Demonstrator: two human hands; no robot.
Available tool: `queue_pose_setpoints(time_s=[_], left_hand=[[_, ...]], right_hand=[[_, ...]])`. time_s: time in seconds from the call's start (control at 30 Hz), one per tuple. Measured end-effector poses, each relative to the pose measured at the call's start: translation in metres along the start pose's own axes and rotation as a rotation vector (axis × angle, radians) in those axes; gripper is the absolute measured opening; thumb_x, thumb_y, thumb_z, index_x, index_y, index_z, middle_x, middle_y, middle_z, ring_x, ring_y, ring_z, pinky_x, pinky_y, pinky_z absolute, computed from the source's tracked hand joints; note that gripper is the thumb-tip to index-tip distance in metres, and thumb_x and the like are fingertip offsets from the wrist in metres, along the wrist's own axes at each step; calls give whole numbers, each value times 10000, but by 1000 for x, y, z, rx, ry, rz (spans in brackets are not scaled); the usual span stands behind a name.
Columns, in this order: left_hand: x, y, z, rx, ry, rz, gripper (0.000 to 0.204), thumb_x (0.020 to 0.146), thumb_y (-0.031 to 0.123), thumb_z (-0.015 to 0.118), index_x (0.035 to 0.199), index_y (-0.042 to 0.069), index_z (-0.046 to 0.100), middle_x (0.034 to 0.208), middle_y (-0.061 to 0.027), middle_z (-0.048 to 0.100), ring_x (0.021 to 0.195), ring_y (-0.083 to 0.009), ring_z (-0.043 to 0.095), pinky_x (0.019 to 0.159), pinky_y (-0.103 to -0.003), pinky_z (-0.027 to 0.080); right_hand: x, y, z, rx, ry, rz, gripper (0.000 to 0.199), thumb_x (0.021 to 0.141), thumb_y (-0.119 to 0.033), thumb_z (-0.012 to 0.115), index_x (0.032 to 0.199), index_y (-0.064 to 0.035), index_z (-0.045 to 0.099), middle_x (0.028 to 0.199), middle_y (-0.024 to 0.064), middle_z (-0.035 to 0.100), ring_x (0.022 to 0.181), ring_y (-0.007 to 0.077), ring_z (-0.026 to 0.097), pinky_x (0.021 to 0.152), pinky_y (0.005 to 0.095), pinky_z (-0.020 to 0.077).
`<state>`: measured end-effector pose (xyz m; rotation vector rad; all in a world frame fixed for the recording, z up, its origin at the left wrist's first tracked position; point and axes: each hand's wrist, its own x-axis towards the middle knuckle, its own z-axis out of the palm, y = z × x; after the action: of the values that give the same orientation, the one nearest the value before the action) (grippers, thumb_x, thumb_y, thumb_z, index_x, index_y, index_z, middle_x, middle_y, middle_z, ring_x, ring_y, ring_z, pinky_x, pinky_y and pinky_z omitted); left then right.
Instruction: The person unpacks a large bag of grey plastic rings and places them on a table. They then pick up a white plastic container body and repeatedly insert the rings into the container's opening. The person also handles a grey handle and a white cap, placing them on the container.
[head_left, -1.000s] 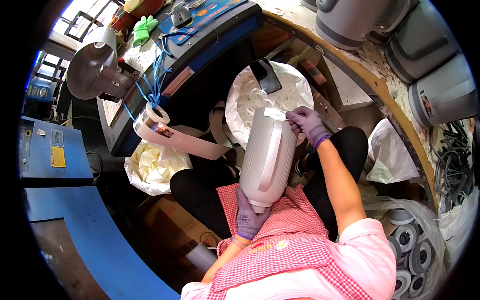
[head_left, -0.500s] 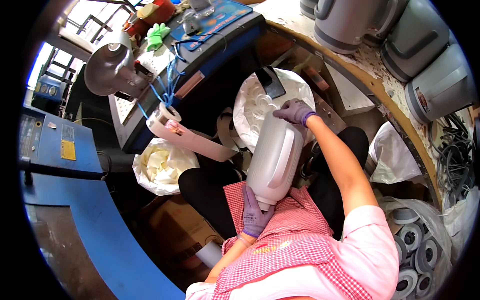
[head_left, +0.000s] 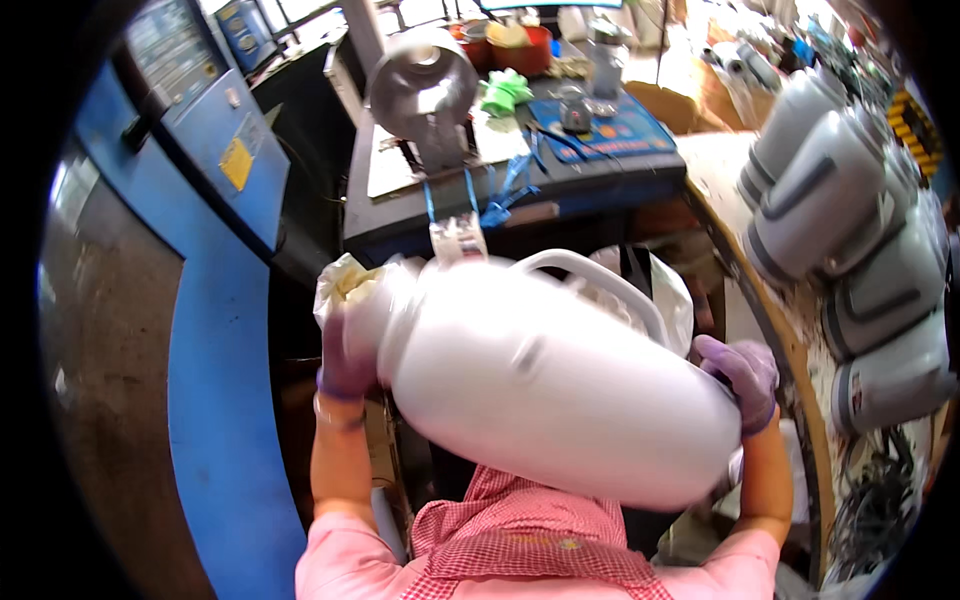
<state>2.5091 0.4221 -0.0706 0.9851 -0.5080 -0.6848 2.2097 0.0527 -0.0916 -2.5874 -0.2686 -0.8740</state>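
Note:
A large pale grey plastic jug body (head_left: 560, 400) with a long looped side handle (head_left: 600, 275) is lifted close in front of me, tilted on its side and slightly blurred. At its narrower neck end on the left, my left hand (head_left: 348, 355), in a purple-grey glove, is closed around it. Against the wide end on the right, my right hand (head_left: 745, 375), gloved alike, grips with curled fingers. The jug hides part of both hands' fingers and most of the white bag (head_left: 672, 300) behind it.
A dark workbench (head_left: 590, 190) ahead carries a metal cone-shaped fixture (head_left: 425, 95), green gloves (head_left: 507, 92) and a blue mat (head_left: 610, 130). Several grey jugs (head_left: 830, 200) crowd the curved table at right. A blue machine (head_left: 215, 400) flanks my left; a bag of yellowish pieces (head_left: 345, 285) sits beyond the jug.
The jug has risen from my lap and swung from nearly upright to lying crosswise, neck to the left. Both hands moved up with it, and the view has tilted upward.

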Motion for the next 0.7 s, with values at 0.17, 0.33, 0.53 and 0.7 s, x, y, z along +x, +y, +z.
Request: queue_pose_setpoints(time_s=[0.17,0.33,0.53,0.7], left_hand=[[199,45,-85,902,514,679,712,882,394,700,1402,-30,461,1127,-92,626,956,-197,628,861,-325,503],[301,84,-99,976,510,173,546,832,358,612,1244,2,579,934,-199,667,844,-285,654,778,-346,528],[274,90,-107,252,738,561,232,935,177,505,937,-17,632,636,-115,620,474,-197,592,444,-323,458],[152,30,-107,-250,515,687,280,895,289,689,1023,52,611,702,-49,564,484,-157,507,412,-291,389]], right_hand=[[38,75,60,200,420,141,531,769,-124,711,1261,15,568,980,164,667,811,304,650,736,413,522],[172,81,65,988,692,661,516,873,-188,652,1299,57,496,1090,168,667,892,318,642,768,414,517],[323,96,132,1122,462,611,330,954,-312,588,1070,-3,611,905,125,699,659,187,688,511,253,477],[399,116,212,954,360,645,413,933,-299,558,1173,33,605,938,157,722,719,212,713,582,286,505]])
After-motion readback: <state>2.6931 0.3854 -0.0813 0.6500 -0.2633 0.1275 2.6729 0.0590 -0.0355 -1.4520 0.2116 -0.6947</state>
